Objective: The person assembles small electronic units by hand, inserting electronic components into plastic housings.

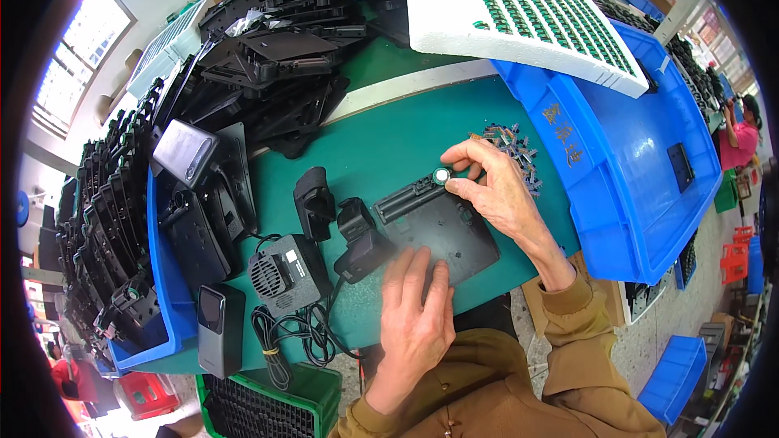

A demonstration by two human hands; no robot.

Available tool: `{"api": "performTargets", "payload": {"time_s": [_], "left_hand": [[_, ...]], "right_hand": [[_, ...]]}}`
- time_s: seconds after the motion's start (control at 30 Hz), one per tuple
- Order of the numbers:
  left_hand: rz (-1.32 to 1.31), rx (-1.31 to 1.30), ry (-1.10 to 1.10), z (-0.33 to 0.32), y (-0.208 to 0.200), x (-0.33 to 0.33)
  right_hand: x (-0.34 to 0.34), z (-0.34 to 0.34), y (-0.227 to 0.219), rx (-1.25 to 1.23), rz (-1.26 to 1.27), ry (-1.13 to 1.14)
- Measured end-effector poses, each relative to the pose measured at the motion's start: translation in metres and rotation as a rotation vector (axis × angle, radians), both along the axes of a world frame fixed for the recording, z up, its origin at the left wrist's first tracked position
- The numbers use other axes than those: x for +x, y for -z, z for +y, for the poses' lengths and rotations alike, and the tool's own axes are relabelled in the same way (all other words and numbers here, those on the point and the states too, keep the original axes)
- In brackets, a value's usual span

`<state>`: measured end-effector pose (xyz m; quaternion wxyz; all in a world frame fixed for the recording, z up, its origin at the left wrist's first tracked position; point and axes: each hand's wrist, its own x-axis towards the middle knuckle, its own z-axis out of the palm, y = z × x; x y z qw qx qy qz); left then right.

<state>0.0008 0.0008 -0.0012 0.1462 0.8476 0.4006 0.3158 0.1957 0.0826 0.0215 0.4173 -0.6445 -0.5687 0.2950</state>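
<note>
A flat black plastic housing (448, 235) lies on the green work mat, with a ribbed bar along its far edge. My left hand (415, 312) is open, its stretched fingers resting at the housing's near left edge. At the far right corner my right hand (501, 195) is closed, thumb and fingers pinching a small round white-faced part (441, 176) at the end of the bar. Whether that part is seated there I cannot tell. Left of the housing stand two black curved plastic pieces, one a clip-like holder (313, 201), the other a cradle (357, 239).
Beside my right hand lies a pile of small electronic parts (515, 150). A blue bin (596, 195) stands right, a white foam tray (438, 8) of green boards resting on it. Black housings (268, 73) are heaped far left. A vented black box (286, 274), coiled cable (280, 349) and power bank (219, 328) sit left.
</note>
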Motion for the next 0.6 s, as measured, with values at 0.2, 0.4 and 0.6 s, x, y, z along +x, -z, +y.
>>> {"api": "performTargets", "payload": {"time_s": [0.2,0.4,0.6], "left_hand": [[-0.01,0.013,-0.006,0.0005,0.001,0.0002],[-0.004,0.024,0.0,0.0006,-0.0002,0.0012],[0.005,0.024,0.002,0.0006,-0.0011,0.0005]], "right_hand": [[0.0026,-0.0024,0.0044,0.149,-0.105,-0.065],[0.0024,-0.0013,0.0057,0.186,-0.109,-0.047],[-0.0003,-0.0034,0.0033,0.192,-0.173,-0.038]]}}
